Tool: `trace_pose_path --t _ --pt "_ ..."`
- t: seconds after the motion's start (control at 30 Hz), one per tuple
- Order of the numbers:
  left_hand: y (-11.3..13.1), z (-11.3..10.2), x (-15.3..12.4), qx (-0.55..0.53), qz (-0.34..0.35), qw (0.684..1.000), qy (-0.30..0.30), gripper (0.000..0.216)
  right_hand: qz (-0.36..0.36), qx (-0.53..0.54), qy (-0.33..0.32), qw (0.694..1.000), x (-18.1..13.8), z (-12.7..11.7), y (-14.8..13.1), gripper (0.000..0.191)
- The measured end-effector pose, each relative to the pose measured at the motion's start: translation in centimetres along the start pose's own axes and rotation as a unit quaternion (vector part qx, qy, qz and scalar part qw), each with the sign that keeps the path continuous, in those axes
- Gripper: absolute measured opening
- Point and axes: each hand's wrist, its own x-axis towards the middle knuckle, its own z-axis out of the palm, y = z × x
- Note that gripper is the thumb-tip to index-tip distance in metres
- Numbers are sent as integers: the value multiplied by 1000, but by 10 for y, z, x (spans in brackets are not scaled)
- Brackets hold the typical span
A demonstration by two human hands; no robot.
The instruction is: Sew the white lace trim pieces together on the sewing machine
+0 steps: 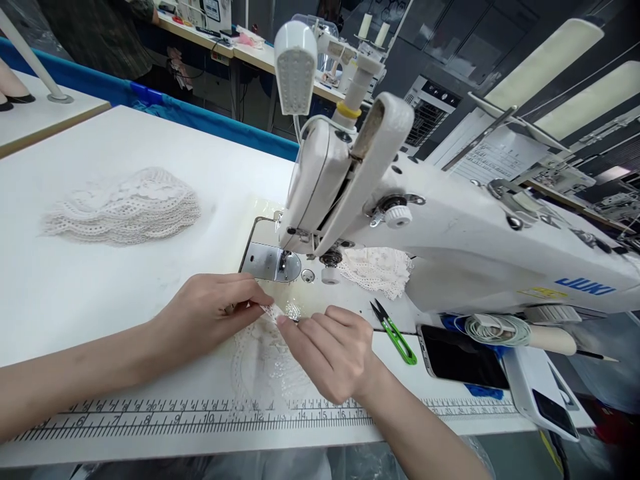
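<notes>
- Here's the lace piece [273,311], up between two hands just in front of the sewing machine [410,220], its sheer lower part hanging down toward the table edge.
- The left hand [215,303] has it pinched, thumb and forefinger closed on the left end of the strip, knuckles up.
- And the right hand [333,350] grips the other end, thumb and fingers curled in tight; a small dark bit shows at those fingertips, too little to identify.
- Right behind the fingers, the metal plate [260,259] sits flat under the needle area, well lit, with the lace held in front of it and clear of it.
- Under the machine's arm, another lace bundle [377,268] lies on the machine bed.
- Over to the left, a lace stack [130,207] rests on the white table [75,300], scalloped edges layered one over another.
- Out to the right, green-handled snips [397,340] lie with blades pointing toward the machine, just beside a dark-screened phone [463,355].
- Beyond the phone, a coil of cord [497,328] and a white box with a dark panel [540,393].
- Along the near edge runs a printed ruler [235,421], passing below both hands.
- Farther back, a person in dark clothes [100,37] is beside another worktable.
</notes>
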Motion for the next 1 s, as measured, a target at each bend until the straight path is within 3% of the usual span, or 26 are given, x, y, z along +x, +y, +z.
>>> trace_pose_path --t 0.07,0.13,0.17,0.23,0.27,0.3,0.33,0.37,0.43,0.53,0.63,0.83,1.0 --pt "3 -2 -1 -44 -53 997 -21 19 27 46 -40 998 3 -8 0 22" --pt "8 -6 0 -110 -116 981 -114 19 112 157 -111 975 7 -19 1 21" --pt "11 -8 0 -154 -145 961 -181 18 170 237 -156 944 9 -25 2 19" --pt "16 -12 0 -234 -189 905 -301 16 287 394 -240 839 12 -34 5 15" --pt "17 -13 0 -254 -200 889 -325 16 336 446 -268 785 14 -36 7 15" --pt "17 -12 1 -251 -203 891 -321 16 379 471 -289 742 15 -36 9 16" --pt "15 -10 1 -222 -192 909 -295 18 414 472 -300 719 15 -33 10 17" --pt "11 -7 1 -173 -168 937 -255 20 438 453 -303 715 15 -28 12 16" --pt "3 0 2 -49 -96 979 -175 23 459 376 -290 751 12 -15 15 13" --pt "-7 9 3 85 -30 989 -113 17 455 267 -270 806 6 5 17 12" --pt "-9 10 4 150 2 986 -77 13 449 228 -262 823 0 17 18 14" --pt "-3 8 -2 264 179 947 -38 17 421 184 -256 850 -9 30 20 20" --pt "0 9 -12 313 172 932 -57 33 348 12 -241 906 -17 28 26 27"
